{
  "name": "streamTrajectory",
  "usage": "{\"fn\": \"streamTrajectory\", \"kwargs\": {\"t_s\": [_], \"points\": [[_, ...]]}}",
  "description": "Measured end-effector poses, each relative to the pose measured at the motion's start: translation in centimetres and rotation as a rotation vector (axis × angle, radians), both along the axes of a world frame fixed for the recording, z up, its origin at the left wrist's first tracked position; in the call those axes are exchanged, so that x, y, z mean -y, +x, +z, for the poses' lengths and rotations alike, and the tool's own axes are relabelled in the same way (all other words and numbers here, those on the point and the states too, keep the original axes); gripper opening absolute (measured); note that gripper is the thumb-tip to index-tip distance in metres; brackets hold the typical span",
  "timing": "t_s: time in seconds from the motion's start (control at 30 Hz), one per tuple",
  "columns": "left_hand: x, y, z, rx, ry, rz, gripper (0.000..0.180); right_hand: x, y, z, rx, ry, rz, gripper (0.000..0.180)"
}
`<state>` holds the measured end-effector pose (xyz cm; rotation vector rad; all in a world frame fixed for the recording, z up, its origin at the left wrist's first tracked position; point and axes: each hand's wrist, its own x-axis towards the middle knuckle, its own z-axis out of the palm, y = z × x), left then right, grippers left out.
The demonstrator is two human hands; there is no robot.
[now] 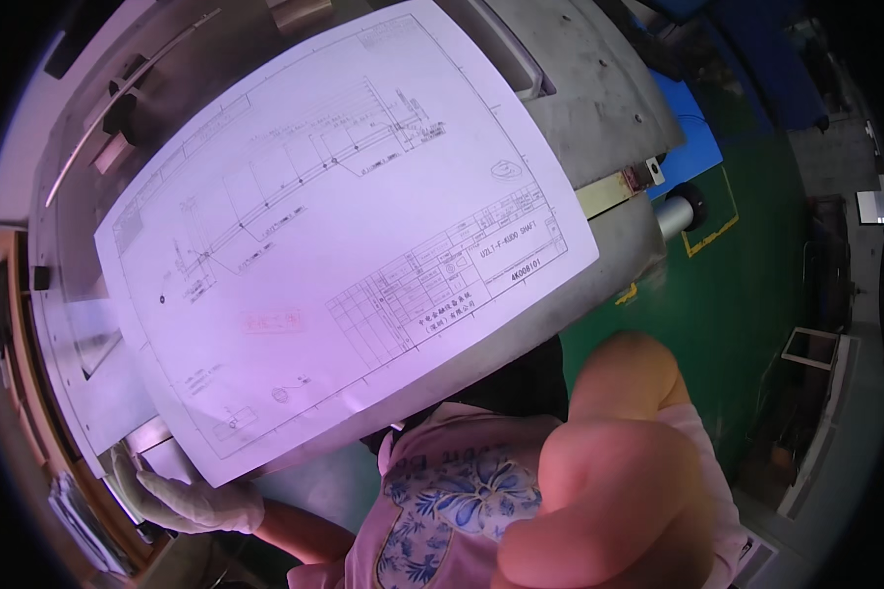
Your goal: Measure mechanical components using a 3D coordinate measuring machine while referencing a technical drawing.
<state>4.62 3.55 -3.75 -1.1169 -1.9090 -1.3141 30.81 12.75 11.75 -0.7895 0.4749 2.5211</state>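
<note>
A large white sheet with a technical drawing (295,226) lies over the grey metal machine table in front of me. It shows a long slanted shaft, a title block at its lower right and a faint red stamp. My left hand (192,501), in a pale glove, is at the lower left, below the sheet's near corner. Its fingers are stretched out beside a grey metal block (165,457) at the table's edge; whether they touch it I cannot tell. My bare right arm (609,481) is bent close in at the lower right, and its hand is not visible.
Beyond the sheet, a thin metal rod (118,108) stands among dark clamps and blocks at the far left. A metal bar (607,194) and a round silver cylinder (676,216) stick out at the table's right. Green floor (717,304) with yellow marking lies beyond.
</note>
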Motion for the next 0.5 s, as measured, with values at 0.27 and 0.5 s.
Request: {"fn": "streamTrajectory", "kwargs": {"t_s": [0.27, 0.5], "points": [[-0.4, -0.1, 0.3, 0.091, 0.103, -0.059, 0.03, -1.2, 0.0, -2.6, -0.916, -0.399, 0.021, 0.032], [-0.3, 0.2, -0.1, -0.215, -0.028, -0.155, 0.033, -1.1, -0.4, -2.7, -0.914, -0.426, -0.031, 0.033]]}}
